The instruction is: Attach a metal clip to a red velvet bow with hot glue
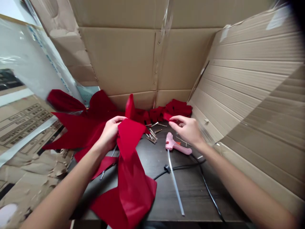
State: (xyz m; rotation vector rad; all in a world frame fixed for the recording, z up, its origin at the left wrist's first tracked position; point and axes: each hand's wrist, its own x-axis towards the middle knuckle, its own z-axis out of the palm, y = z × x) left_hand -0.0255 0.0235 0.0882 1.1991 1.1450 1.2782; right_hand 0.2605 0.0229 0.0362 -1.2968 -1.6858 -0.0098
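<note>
My left hand (110, 132) is closed on a wide red ribbon (131, 140), whose folds and pointed ends hang down over the table's front edge. Its fingertips are partly hidden behind the cloth. Further right, my right hand (188, 128) pinches a small red fabric piece (167, 116) between thumb and forefinger, in front of a row of folded red pieces (177, 108). Just below that hand lies a pink glue gun (177, 146) with a long clear glue stick (175, 184) sticking out of its back. Several metal clips (152, 136) are scattered between my hands.
Large red bows (78, 127) are piled at the left. Cardboard walls (121, 60) enclose the dark table (190, 197) at the back and right. A black cable (207, 184) runs across the table. At the far left stands a printed carton (28, 121) beside plastic wrapping.
</note>
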